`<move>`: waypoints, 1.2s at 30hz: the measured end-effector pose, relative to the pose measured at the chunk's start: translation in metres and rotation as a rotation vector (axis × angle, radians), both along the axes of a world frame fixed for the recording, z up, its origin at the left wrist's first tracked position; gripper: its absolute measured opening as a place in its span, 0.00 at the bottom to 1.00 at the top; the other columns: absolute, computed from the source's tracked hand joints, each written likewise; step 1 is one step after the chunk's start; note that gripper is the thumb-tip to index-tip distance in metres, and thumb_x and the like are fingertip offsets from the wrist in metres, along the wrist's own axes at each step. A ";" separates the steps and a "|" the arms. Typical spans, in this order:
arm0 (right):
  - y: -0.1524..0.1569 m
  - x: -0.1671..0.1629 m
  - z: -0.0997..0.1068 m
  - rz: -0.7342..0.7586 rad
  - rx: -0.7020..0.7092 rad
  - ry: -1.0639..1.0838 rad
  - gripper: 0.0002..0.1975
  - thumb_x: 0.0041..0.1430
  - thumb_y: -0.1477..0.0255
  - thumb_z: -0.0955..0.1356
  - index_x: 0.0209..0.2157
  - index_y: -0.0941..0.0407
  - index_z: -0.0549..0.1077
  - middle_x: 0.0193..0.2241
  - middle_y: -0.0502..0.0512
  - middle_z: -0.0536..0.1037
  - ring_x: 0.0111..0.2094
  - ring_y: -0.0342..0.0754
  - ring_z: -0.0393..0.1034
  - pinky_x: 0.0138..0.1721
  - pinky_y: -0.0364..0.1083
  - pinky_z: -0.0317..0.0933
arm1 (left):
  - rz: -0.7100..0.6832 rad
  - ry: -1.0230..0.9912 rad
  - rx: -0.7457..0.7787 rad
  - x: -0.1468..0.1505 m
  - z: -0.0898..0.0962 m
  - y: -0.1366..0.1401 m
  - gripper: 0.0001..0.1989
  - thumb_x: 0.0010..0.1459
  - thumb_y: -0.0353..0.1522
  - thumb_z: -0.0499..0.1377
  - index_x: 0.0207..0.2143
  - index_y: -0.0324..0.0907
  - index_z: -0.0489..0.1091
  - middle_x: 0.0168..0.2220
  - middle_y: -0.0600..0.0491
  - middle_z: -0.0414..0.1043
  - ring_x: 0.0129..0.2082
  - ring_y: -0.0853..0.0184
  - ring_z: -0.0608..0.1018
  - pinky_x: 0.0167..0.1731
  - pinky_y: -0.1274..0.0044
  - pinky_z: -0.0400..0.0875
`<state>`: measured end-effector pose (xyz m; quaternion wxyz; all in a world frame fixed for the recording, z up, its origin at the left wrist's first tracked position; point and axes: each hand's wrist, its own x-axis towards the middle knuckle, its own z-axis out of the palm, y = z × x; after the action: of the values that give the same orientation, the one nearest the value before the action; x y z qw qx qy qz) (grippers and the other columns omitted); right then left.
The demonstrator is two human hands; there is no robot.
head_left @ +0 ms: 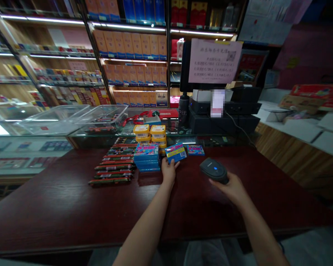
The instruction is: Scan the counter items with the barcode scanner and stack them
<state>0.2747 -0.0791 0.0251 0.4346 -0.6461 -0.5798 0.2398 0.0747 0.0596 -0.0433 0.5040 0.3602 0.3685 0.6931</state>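
Note:
My left hand (169,172) grips the lower edge of a flat blue and pink packet (175,153), its barcode side tilted up. In my right hand (234,187) is a dark barcode scanner (214,170) with a small blue light on top, its head pointing left toward the packet. Just left of my left hand stands a stack of similar blue packets (147,158). Another such packet (195,149) lies flat on the table beyond the scanner. Yellow-lidded tubs (150,131) are stacked behind the pile. A row of long, thin dark and red packets (113,168) lies to the left.
The dark red wooden table (72,207) meets a glass counter at its far edge. Clear plastic bins (55,118) stand on that counter at the left. A monitor with a pink paper sign (215,61) rises at the back right. Boxes fill the wall shelves behind.

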 end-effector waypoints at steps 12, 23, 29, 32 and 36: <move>-0.020 -0.019 0.015 -0.009 -0.109 0.240 0.15 0.43 0.61 0.71 0.29 0.57 0.71 0.13 0.43 0.67 0.14 0.40 0.57 0.16 0.41 0.52 | 0.032 -0.007 -0.006 0.002 -0.003 0.004 0.09 0.51 0.30 0.60 0.34 0.40 0.62 0.39 0.52 0.71 0.39 0.67 0.77 0.42 0.65 0.76; 0.000 -0.001 0.004 -0.285 -0.155 -0.581 0.14 0.50 0.64 0.67 0.39 0.52 0.74 0.29 0.56 0.79 0.31 0.52 0.73 0.27 0.44 0.54 | 0.076 0.190 0.065 -0.001 0.003 -0.002 0.17 0.45 0.34 0.64 0.35 0.41 0.62 0.34 0.53 0.71 0.33 0.68 0.76 0.37 0.72 0.73; 0.004 0.007 -0.027 -0.288 0.052 -0.796 0.11 0.54 0.69 0.65 0.39 0.55 0.72 0.31 0.56 0.79 0.32 0.51 0.73 0.29 0.45 0.54 | 0.325 0.793 0.299 -0.010 0.027 0.000 0.05 0.53 0.33 0.58 0.32 0.42 0.68 0.29 0.54 0.70 0.30 0.67 0.72 0.34 0.76 0.67; 0.004 0.011 -0.036 -0.282 0.076 -0.785 0.11 0.53 0.70 0.65 0.39 0.54 0.72 0.32 0.54 0.79 0.32 0.50 0.73 0.30 0.45 0.55 | 0.292 1.147 0.497 -0.006 0.044 0.009 0.03 0.54 0.29 0.57 0.32 0.42 0.69 0.32 0.52 0.70 0.35 0.65 0.72 0.37 0.74 0.66; 0.004 0.015 -0.039 -0.283 0.104 -0.755 0.11 0.52 0.70 0.65 0.38 0.54 0.72 0.32 0.54 0.79 0.32 0.50 0.73 0.31 0.45 0.56 | 0.142 1.573 0.659 0.013 0.058 0.027 0.05 0.55 0.28 0.55 0.34 0.42 0.70 0.35 0.48 0.70 0.40 0.61 0.69 0.39 0.72 0.64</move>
<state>0.2894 -0.0756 -0.0140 0.2522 -0.7391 -0.6155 -0.1060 0.0878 0.0865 0.0145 -0.0735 0.8406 0.4123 0.3434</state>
